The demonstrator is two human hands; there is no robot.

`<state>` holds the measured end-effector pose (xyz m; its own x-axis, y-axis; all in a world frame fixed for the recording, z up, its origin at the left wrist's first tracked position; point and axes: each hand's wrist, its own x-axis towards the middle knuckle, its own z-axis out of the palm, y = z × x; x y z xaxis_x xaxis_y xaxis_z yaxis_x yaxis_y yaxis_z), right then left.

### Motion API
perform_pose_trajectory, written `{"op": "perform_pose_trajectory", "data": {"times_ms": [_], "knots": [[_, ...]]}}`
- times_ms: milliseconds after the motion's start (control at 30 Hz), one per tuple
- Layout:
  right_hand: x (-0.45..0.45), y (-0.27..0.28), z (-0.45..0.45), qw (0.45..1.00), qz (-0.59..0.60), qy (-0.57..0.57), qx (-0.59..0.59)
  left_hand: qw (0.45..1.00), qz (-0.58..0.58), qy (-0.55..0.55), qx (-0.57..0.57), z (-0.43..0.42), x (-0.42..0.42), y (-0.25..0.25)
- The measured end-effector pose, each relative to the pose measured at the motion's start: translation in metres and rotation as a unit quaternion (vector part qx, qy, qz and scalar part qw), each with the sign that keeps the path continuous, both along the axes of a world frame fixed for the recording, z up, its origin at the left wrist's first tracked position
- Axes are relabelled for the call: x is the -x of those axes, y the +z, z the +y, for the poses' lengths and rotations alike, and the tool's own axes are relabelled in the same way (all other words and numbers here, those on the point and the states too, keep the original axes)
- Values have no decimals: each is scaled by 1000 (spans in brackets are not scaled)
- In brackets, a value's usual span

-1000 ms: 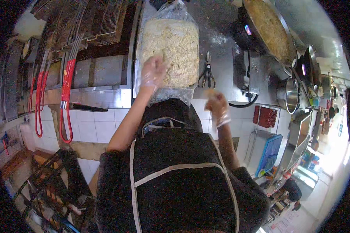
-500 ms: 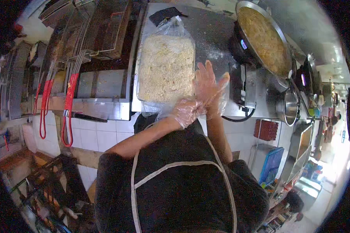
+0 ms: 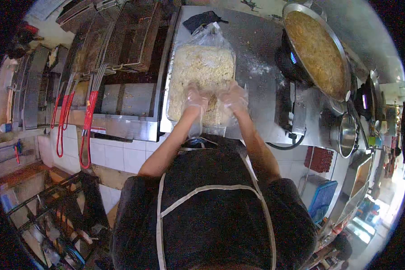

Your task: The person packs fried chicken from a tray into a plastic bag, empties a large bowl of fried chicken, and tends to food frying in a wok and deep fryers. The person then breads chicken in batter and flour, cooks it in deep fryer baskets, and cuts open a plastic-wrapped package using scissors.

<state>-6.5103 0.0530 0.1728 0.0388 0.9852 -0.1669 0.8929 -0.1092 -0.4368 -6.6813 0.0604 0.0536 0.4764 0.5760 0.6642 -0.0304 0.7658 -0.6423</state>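
Observation:
Both hands wear clear plastic gloves and reach into the tray of pale, crumbly coating [image 3: 202,60], which is lined with clear plastic. On the left side of the coating is my left hand [image 3: 198,98], its fingers bent down into the crumbs. My right hand [image 3: 233,96] is at the tray's right side, a short gap away from the left, its fingers blurred and partly hidden. What lies under either hand cannot be made out. Gathered plastic film [image 3: 207,36] rises at the tray's far end.
A large pan of bubbling oil [image 3: 317,51] sits over a burner flame at the right. Fryer baskets [image 3: 132,33] with red handles [image 3: 91,108] stand left. A metal bowl [image 3: 347,135] is at the right, and a dark cloth [image 3: 204,20] lies beyond the tray.
My hands were together beside the tray, with the right hand spread. They have since parted and moved left onto the coating. The camera view has shifted slightly.

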Motion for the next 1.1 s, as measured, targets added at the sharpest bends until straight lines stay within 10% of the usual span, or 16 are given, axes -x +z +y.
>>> {"op": "perform_pose_trajectory", "data": {"times_ms": [100, 200, 400, 500, 600, 700, 800, 867, 967, 1100], "knots": [[-4, 2, 11, 998, -25, 0, 57, 697, 664, 150, -224, -2, -6, 55], [-19, -18, 26, 989, 107, 6, 100, 122, 957, 146, -221, -5, -8, 129], [-29, -50, 37, 937, 292, -4, 190, 248, 961, 46, -110, 7, -7, 111], [-33, -67, 44, 894, 379, -10, 241, 169, 919, 146, -326, 28, 18, -47], [-35, -78, 52, 851, 441, -14, 287, 178, 970, 106, -127, 9, 1, 76], [-36, -76, 56, 819, 485, -15, 308, 68, 969, 52, -232, 15, 7, 76], [-45, -126, 62, 786, 531, 11, 318, 182, 965, 95, -164, 13, 15, 47], [-44, -155, 70, 759, 566, 34, 319, 141, 969, 77, -186, 15, 14, 59], [-41, -180, 78, 844, 433, 29, 314, 119, 974, 53, -183, 18, 14, 50], [-40, -59, 61, 931, 244, -6, 272, 78, 956, 27, -281, 13, 8, 111]]}}
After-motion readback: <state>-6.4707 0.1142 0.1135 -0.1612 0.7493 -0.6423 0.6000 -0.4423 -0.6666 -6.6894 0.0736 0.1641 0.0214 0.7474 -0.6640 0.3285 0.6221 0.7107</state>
